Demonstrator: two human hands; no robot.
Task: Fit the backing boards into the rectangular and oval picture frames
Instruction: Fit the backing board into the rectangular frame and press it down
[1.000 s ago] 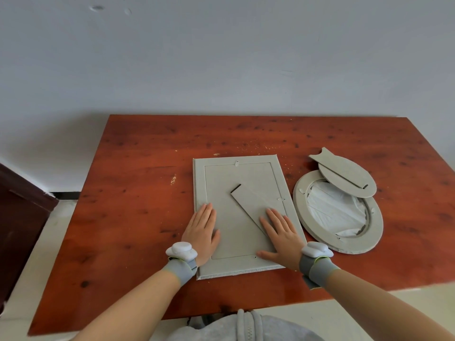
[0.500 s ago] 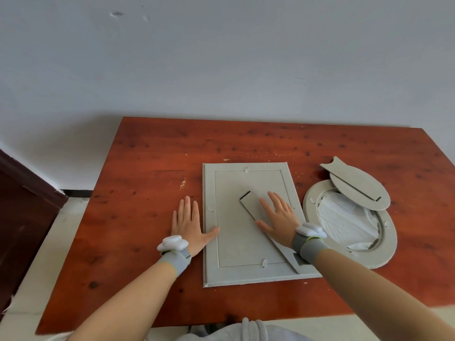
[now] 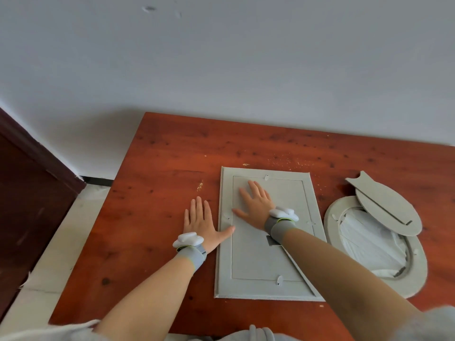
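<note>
Our right hand (image 3: 256, 205) lies flat, fingers spread, on the rectangular frame's backing board (image 3: 258, 252). Our left hand (image 3: 200, 221) rests open-palmed on the table (image 3: 157, 188), thumb touching the rectangular frame (image 3: 224, 267).

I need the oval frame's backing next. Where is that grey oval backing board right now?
In the head view, the grey oval backing board lies at the table's right side, resting loose across the far edge of the grey oval frame, right of the grey rectangular frame.

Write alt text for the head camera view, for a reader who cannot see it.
A person's right hand presses flat on the backing board set in a grey rectangular frame on a reddish wooden table, while the left hand lies flat beside the frame. To the right, an oval backing board rests partly over the oval frame.
</note>
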